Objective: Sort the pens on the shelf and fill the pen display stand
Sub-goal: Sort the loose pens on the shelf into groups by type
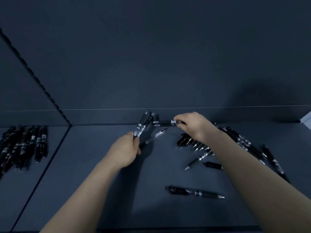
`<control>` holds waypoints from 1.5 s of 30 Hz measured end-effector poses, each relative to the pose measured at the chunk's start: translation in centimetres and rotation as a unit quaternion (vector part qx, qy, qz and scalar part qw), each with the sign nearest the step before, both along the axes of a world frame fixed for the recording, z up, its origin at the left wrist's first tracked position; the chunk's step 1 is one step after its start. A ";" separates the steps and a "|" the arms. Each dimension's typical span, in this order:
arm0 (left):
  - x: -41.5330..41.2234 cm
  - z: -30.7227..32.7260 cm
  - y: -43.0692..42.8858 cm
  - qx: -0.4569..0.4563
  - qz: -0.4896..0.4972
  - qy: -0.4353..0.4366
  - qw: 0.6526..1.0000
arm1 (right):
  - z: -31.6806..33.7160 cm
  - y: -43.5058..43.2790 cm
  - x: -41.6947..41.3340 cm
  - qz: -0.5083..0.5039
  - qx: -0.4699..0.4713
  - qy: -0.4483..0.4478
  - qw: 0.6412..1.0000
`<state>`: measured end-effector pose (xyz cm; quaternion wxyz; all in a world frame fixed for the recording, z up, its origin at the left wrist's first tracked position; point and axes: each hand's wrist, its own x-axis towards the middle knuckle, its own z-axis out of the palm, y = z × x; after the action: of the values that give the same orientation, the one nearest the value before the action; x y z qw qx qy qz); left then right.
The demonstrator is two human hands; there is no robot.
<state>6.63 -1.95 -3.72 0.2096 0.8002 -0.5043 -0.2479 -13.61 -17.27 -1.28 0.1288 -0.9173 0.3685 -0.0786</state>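
On the shelf (101, 182), a pen heap (23, 145) lies at nine o'clock, a second heap (186, 141) at three, a lone pen (195, 192) at five.

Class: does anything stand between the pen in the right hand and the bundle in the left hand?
Nothing visible. The pen, pinched by the right hand, nearly reaches the bundle held in the left hand. A loose pen lies lower on the shelf, clear of that gap.

Black pens (195, 192) scattered flat on shelf (101, 174).
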 end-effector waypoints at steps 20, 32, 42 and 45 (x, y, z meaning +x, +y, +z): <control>-7.3 -0.2 -1.9 0.026 -0.032 -0.018 0.999 | -1.0 2.6 -8.9 -0.186 0.006 0.088 0.979; -9.1 -1.0 -5.9 0.005 -0.083 -0.071 0.994 | -1.5 0.9 -10.0 -0.290 0.027 0.119 0.949; -11.8 -0.2 -8.4 0.053 -0.115 -0.171 0.977 | -2.2 1.6 -11.5 -0.301 0.087 0.051 0.948; -11.5 0.3 -8.3 0.085 -0.115 -0.184 0.972 | -2.2 2.0 -11.6 -0.292 0.082 0.041 0.952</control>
<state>-4.85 -10.21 -3.37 0.0144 0.7838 -0.5997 -0.1604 -25.19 -15.25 -3.50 0.1596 -0.7586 0.6301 -0.0446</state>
